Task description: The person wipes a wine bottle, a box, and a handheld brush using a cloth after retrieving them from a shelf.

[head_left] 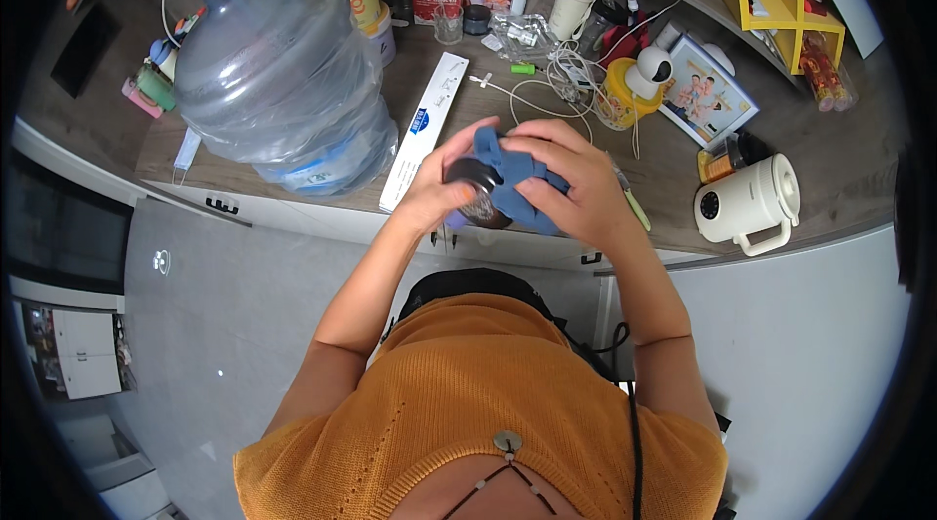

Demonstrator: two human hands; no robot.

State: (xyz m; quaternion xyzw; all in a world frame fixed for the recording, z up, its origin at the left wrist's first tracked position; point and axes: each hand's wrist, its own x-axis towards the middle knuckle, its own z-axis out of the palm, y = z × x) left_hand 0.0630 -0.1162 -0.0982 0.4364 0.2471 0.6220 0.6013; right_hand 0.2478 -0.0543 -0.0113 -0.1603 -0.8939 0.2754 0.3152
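Note:
In front of my chest, above the counter's front edge, my left hand (436, 190) is closed around a dark round jar (471, 175). The jar is tilted and its lower part looks see-through; what it holds is too small to make out. My right hand (584, 179) grips a bunched blue cloth (522, 190), pressed against the jar's right side. Part of the jar is hidden by the cloth and my fingers. Just behind my left hand lies a long white box (427, 125), and a knife with a green handle (637, 208) lies right of my right hand.
At the left stands a big water-cooler bottle (283, 81) in plastic wrap. White cables (576, 71) tangle near a small white camera (647, 73) on a yellow tub. A cream electric kettle (750, 203) stands at the right, near a framed photo (705, 96). A yellow shelf (771, 8) hangs above.

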